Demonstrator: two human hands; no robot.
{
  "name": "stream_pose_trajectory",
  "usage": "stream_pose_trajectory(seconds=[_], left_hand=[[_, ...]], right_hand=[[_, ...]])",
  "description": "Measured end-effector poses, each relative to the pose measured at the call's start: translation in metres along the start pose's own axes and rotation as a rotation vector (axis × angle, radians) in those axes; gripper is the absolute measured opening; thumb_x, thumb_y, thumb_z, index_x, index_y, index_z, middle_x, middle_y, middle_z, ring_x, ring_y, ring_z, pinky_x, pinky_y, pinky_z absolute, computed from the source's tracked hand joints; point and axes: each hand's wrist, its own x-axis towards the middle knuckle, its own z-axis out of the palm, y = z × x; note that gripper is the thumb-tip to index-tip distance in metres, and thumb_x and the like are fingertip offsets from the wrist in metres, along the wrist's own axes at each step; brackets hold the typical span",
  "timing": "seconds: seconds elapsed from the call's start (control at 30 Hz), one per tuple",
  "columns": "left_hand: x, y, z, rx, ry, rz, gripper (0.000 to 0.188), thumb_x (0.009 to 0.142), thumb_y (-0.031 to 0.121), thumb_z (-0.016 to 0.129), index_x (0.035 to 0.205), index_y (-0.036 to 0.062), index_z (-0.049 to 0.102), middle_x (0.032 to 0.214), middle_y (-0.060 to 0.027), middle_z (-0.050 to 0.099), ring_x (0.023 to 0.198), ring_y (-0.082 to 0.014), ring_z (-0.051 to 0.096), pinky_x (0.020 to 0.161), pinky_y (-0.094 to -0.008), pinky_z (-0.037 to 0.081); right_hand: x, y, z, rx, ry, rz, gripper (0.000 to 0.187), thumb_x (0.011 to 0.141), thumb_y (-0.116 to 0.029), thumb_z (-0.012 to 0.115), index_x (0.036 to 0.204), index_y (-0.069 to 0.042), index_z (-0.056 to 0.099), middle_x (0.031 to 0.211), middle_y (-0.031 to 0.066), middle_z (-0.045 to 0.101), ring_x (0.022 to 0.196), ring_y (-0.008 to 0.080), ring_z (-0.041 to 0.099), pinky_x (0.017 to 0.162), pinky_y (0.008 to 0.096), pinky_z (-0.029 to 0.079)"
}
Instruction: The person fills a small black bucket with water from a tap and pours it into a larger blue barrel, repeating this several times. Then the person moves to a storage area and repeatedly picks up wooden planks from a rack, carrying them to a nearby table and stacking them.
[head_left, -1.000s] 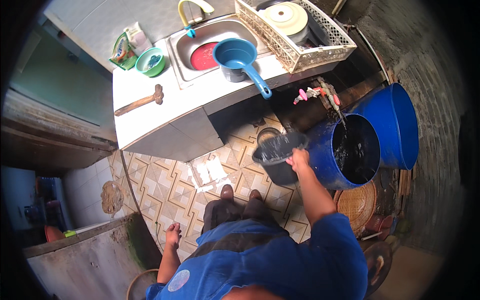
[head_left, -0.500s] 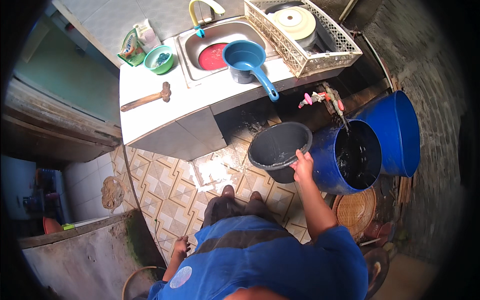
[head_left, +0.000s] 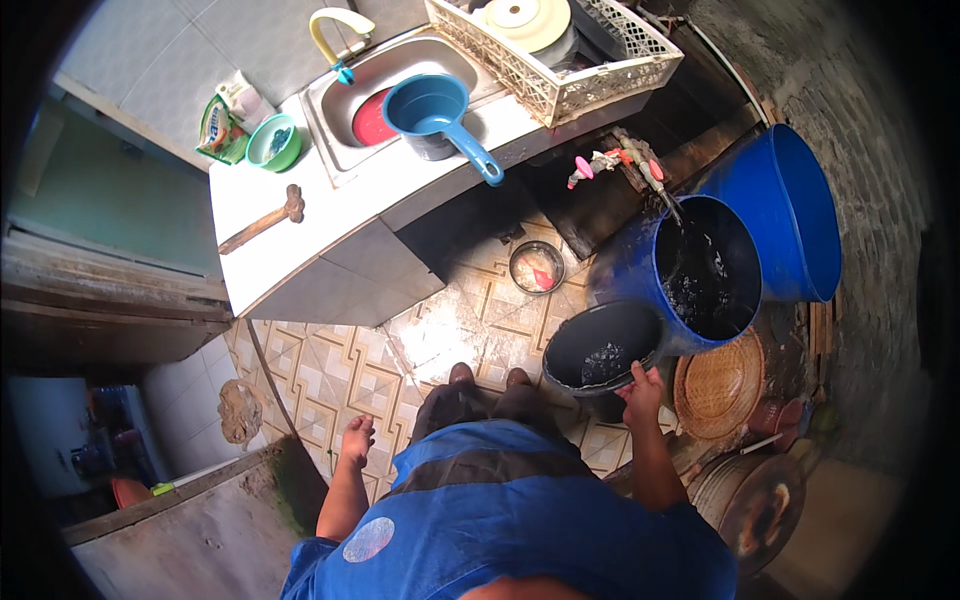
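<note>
My right hand [head_left: 642,396] grips the near right rim of a black plastic bucket [head_left: 578,338], which hangs tilted in front of me with a little water in it. Just beyond it stands a blue drum [head_left: 622,268], with water running into it from a pipe tap [head_left: 612,160] and rippling on the surface. At my left side, my left hand [head_left: 357,440] hangs with loosely bent fingers and holds nothing. A small dark bowl [head_left: 514,272] with something red and pale in it rests on the tiled floor.
A second blue drum [head_left: 808,210] stands behind the first. On the counter [head_left: 335,235] are a hammer [head_left: 262,220], a green bowl [head_left: 290,155], a steel sink [head_left: 335,130], a blue dipper [head_left: 425,105] and a dish crate [head_left: 600,92]. A woven tray [head_left: 718,385] leans at right.
My right hand has moved the black bucket right and nearer to me, and the small bowl on the floor has come into sight. My left arm shows more. The view has shifted.
</note>
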Motion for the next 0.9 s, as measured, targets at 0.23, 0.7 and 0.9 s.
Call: stream_pose_trajectory(seconds=[0.23,0.7,0.9], left_hand=[[-0.025,-0.023,-0.005,-0.021,0.086,-0.089,0.038,0.09,0.037,0.061,0.117,0.0113,0.058,0.108,-0.0053,0.061,0.1,-0.0251,0.057,0.077,-0.0381,0.046],[-0.069,-0.069,-0.038,0.08,0.093,-0.046,0.041,0.092,0.033,0.057,0.126,0.0116,0.05,0.131,-0.0093,0.049,0.117,-0.034,0.051,0.088,-0.0472,0.044],[-0.027,-0.141,-0.046,0.116,-0.057,0.045,0.045,0.092,0.031,0.057,0.127,0.0037,0.05,0.127,-0.0182,0.052,0.106,-0.0365,0.058,0.082,-0.0472,0.051]], right_hand=[[0.028,0.049,0.016,0.004,0.151,0.232,0.015,0.091,-0.022,0.061,0.095,-0.01,0.052,0.07,0.0013,0.049,0.054,0.0119,0.05,0.05,0.0292,0.053],[0.228,-0.026,0.158,0.381,0.319,0.325,0.016,0.088,-0.007,0.051,0.103,-0.004,0.055,0.102,0.0155,0.048,0.083,0.0238,0.054,0.071,0.0438,0.059],[0.191,-0.023,0.138,0.357,0.326,0.304,0.023,0.089,-0.009,0.054,0.111,-0.003,0.056,0.109,0.017,0.048,0.088,0.0249,0.054,0.075,0.0456,0.059]])
